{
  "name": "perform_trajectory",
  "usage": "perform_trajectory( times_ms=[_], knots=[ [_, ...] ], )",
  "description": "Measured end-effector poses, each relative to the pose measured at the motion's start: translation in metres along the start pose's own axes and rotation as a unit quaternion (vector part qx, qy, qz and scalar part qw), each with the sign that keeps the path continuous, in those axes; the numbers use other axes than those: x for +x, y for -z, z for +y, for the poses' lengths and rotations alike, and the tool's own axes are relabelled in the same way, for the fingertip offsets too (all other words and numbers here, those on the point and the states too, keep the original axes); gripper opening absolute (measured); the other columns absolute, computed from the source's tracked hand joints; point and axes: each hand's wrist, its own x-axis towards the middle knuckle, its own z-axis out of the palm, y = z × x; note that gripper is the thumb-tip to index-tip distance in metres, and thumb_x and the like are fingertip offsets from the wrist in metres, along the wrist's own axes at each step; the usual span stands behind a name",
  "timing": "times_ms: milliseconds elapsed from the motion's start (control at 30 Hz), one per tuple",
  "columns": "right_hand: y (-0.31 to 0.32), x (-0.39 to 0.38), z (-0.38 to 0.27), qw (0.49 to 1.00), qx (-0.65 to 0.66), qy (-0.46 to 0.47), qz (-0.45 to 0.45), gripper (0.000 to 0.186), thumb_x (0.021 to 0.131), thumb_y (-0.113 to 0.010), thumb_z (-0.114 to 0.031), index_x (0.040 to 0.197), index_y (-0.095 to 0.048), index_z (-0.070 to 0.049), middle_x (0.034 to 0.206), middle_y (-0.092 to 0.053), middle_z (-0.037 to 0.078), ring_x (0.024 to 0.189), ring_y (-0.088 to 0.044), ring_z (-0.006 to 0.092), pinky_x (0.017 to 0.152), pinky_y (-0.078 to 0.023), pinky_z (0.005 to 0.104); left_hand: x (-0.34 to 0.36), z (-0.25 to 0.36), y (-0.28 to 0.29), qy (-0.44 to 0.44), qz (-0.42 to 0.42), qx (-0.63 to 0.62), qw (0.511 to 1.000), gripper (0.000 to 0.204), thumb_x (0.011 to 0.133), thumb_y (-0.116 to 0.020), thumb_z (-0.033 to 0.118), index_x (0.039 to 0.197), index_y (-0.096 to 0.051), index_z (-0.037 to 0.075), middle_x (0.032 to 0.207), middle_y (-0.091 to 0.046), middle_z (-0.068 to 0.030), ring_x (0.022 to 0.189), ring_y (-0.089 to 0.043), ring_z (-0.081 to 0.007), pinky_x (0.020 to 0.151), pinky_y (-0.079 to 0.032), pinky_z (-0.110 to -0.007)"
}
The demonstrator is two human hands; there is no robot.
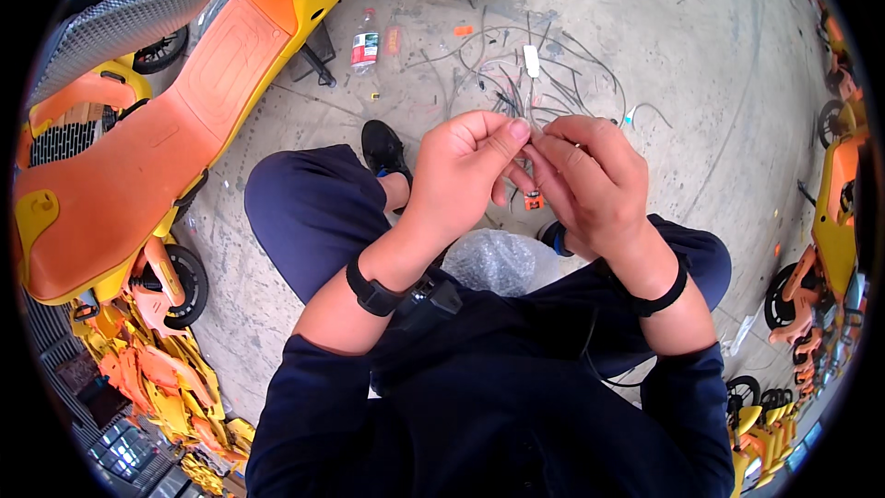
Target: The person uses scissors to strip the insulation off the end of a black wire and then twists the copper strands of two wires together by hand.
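Observation:
My left hand (pixel 470 161) and my right hand (pixel 595 175) meet in front of me above the floor, fingertips almost touching. Both are closed in a pinch on a thin grey cable (pixel 532 101) that runs up between them; the fingers cover most of the gripped part. Just beyond lies a loose tangle of grey and black cables (pixel 502 83) with a white tag or connector (pixel 531 61) among them. Below my fingertips shows a small orange piece with dark marks (pixel 534 200); whether it hangs or lies on the floor, I cannot tell.
Clear bubble wrap (pixel 489 261) lies between my legs. A plastic bottle with a red label (pixel 365 41) is on the concrete floor. A large yellow and orange scooter body (pixel 212 83) stands close on the left, with stacked panels (pixel 161 369) behind. More vehicles (pixel 834 184) line the right.

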Motion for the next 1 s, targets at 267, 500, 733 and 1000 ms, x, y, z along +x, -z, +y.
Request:
perform_trajectory(
  times_ms=[267, 500, 733, 1000],
  knots=[
    [0.000, -0.002, -0.003, 0.939, 0.246, -0.242, 0.010, 0.007, 0.082, -0.065, 0.001, 0.087, -0.060, -0.001, 0.089, -0.059, 0.006, 0.068, -0.058, 0.0110, 0.056, -0.049, 0.0249, -0.001, -0.001, -0.005, 0.000, -0.003, -0.004, 1.000, 0.025, 0.095, -0.055, 0.023, 0.092, -0.060, -0.001, 0.083, -0.068, -0.0095, 0.060, -0.061, -0.0082, 0.046, -0.042, -0.018],
    [0.002, -0.004, -0.003, 0.757, 0.445, -0.478, 0.017, 0.009, 0.091, -0.055, -0.009, 0.087, -0.061, -0.002, 0.090, -0.060, 0.003, 0.064, -0.048, 0.0052, 0.054, -0.036, 0.0201, -0.002, -0.001, -0.007, -0.011, -0.015, 0.008, 1.000, 0.023, 0.096, -0.054, 0.021, 0.092, -0.058, -0.001, 0.081, -0.068, -0.0096, 0.059, -0.057, -0.0072, 0.051, -0.043, -0.019],
    [-0.001, -0.004, -0.003, 0.684, 0.517, -0.512, 0.049, 0.010, 0.090, -0.056, -0.010, 0.088, -0.063, -0.003, 0.082, -0.061, 0.001, 0.060, -0.043, 0.0046, 0.053, -0.031, 0.0209, -0.001, -0.003, -0.008, -0.024, -0.015, 0.010, 1.000, 0.021, 0.096, -0.053, 0.019, 0.093, -0.057, -0.002, 0.077, -0.066, -0.0081, 0.061, -0.056, -0.0076, 0.056, -0.046, -0.021],
    [0.003, -0.003, 0.008, 0.638, 0.550, -0.531, 0.099, 0.011, 0.090, -0.059, -0.012, 0.090, -0.062, -0.002, 0.064, -0.051, -0.003, 0.054, -0.040, 0.0039, 0.051, -0.031, 0.0201, -0.004, -0.005, -0.006, -0.029, -0.035, 0.014, 0.999, 0.019, 0.097, -0.051, 0.017, 0.093, -0.056, -0.001, 0.075, -0.063, -0.0071, 0.062, -0.056, -0.0081, 0.057, -0.045, -0.021]
  ],
)
